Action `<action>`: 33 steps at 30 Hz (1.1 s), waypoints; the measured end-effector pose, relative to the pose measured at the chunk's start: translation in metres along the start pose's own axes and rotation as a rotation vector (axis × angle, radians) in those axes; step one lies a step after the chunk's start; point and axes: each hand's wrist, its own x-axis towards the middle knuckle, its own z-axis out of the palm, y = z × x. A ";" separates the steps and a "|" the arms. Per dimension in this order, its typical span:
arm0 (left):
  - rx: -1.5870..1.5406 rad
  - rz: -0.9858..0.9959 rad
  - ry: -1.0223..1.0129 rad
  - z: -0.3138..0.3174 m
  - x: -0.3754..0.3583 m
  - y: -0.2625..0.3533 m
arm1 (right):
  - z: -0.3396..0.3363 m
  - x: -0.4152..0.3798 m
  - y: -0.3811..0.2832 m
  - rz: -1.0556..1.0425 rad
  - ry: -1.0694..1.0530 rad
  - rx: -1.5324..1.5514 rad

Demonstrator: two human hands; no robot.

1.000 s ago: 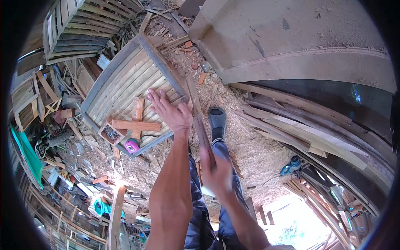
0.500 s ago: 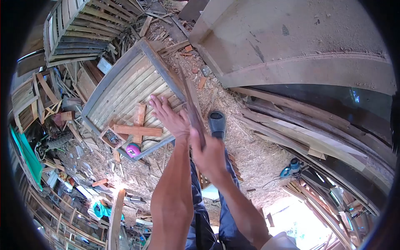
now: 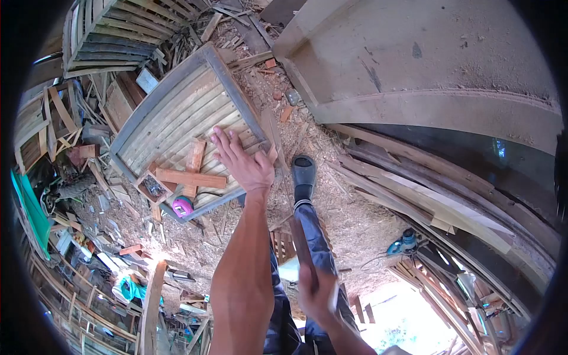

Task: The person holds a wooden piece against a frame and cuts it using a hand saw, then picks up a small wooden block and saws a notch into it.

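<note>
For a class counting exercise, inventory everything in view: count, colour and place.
Slatted panel: 1, pale with grey frame, left of centre
Crossed wood pieces: 2, orange-brown, on the panel
Small box: 1, brown, panel's lower-left corner
Tape measure: 1, pink, beside the box
Slatted rack: 1, grey-brown, upper left
Large board: 1, grey-brown, upper right
Stacked boards: several, brown, right
Power tool: 1, blue, lower right
Sheet: 1, green, left edge
Bundle: 1, teal, lower left
Wood scraps: too many to count, mostly brown, on the floor
Long tool, perhaps a saw: 1, dark, lower centre
Trousers: 1 pair, dark blue, lower centre
Sandal: 1 showing, dark grey, centre
Left hand: 1, bare, on the panel
Right hand: 1, bare, round the long tool
</note>
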 end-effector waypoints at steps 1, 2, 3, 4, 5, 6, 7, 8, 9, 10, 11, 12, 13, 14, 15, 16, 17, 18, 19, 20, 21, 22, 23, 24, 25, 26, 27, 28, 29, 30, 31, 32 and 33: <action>-0.007 0.019 0.011 0.000 0.003 -0.001 | -0.003 -0.011 -0.001 -0.011 0.003 0.011; 0.011 -0.006 -0.007 -0.002 0.004 -0.002 | -0.004 -0.015 -0.002 0.015 -0.006 -0.007; 0.021 -0.029 -0.020 -0.004 0.005 0.001 | -0.007 -0.015 -0.005 0.035 -0.007 -0.028; 0.025 -0.049 -0.030 -0.004 0.004 0.006 | 0.006 0.016 -0.010 0.079 -0.026 -0.106; 0.017 -0.029 -0.015 -0.001 0.002 0.007 | 0.024 0.063 -0.011 -0.033 0.033 -0.082; 0.011 -0.004 0.008 0.002 0.004 0.003 | 0.034 0.095 -0.014 -0.155 0.092 -0.056; 0.013 0.026 0.029 0.004 0.006 -0.002 | 0.033 0.096 -0.017 -0.162 0.126 0.001; 0.059 0.039 0.033 0.007 0.004 -0.007 | 0.031 0.090 -0.020 -0.157 0.154 0.059; 0.069 0.027 0.023 0.002 0.003 -0.008 | 0.026 0.082 -0.023 -0.146 0.176 0.108; 0.068 0.014 0.015 0.000 0.003 -0.003 | 0.018 0.054 -0.012 -0.099 0.158 0.082; 0.060 0.007 0.009 0.001 0.004 0.002 | 0.003 0.019 0.002 -0.079 0.071 0.048; 0.056 0.005 -0.001 0.003 0.005 0.003 | -0.008 0.001 0.002 -0.060 -0.020 0.021; 0.061 0.001 -0.005 0.003 0.008 0.002 | -0.005 0.002 0.002 -0.081 -0.002 0.014; 0.069 -0.011 -0.011 0.001 0.008 0.001 | -0.002 0.006 0.002 -0.097 0.011 0.002; 0.070 -0.022 -0.018 0.000 0.004 0.003 | 0.010 0.026 0.005 -0.115 0.055 -0.039; 0.064 0.005 0.006 0.002 0.000 -0.003 | 0.021 0.047 0.005 -0.131 0.100 -0.080; 0.056 0.032 0.024 0.005 -0.002 -0.011 | 0.039 0.092 -0.001 -0.221 0.161 -0.009; 0.045 0.063 0.050 0.010 0.001 -0.014 | 0.046 0.125 -0.012 -0.320 0.226 0.063; 0.056 0.051 0.042 0.012 0.005 -0.011 | 0.043 0.122 -0.013 -0.348 0.263 0.038; 0.077 0.036 0.029 0.012 0.007 -0.009 | 0.040 0.112 -0.014 -0.369 0.293 0.014; 0.102 0.012 0.008 0.008 0.003 -0.008 | 0.035 0.092 -0.012 -0.380 0.314 -0.014; 0.087 0.026 0.009 0.004 0.005 -0.002 | 0.025 0.048 0.005 -0.201 0.204 -0.071; 0.077 0.045 0.024 0.006 0.005 -0.002 | 0.017 0.006 0.022 -0.180 0.206 0.038; 0.074 0.062 0.034 0.005 0.004 -0.003 | 0.013 -0.005 0.019 -0.170 0.195 0.070; 0.072 0.074 0.048 0.005 0.004 -0.005 | 0.008 -0.015 0.015 -0.160 0.185 0.102; 0.072 0.051 0.028 0.004 0.002 -0.007 | 0.005 -0.013 0.013 -0.160 0.161 0.051; 0.064 0.031 0.012 0.001 0.002 -0.002 | 0.012 0.018 0.009 -0.201 0.180 0.045; 0.054 0.019 0.004 0.001 0.005 0.001 | 0.019 0.048 0.004 -0.242 0.199 0.037; 0.049 0.024 0.008 0.002 0.005 0.001 | 0.027 0.078 -0.001 -0.283 0.219 0.030; 0.042 0.027 0.016 0.004 0.005 -0.002 | 0.037 0.111 -0.003 -0.340 0.244 0.059; 0.042 0.031 0.024 0.007 0.004 -0.005 | 0.036 0.111 -0.006 -0.347 0.255 0.065; 0.044 0.043 0.026 0.004 0.006 -0.006 | 0.034 0.103 -0.011 -0.342 0.262 0.075; 0.047 0.047 0.024 0.001 0.005 -0.006 | 0.031 0.091 -0.015 -0.334 0.264 0.079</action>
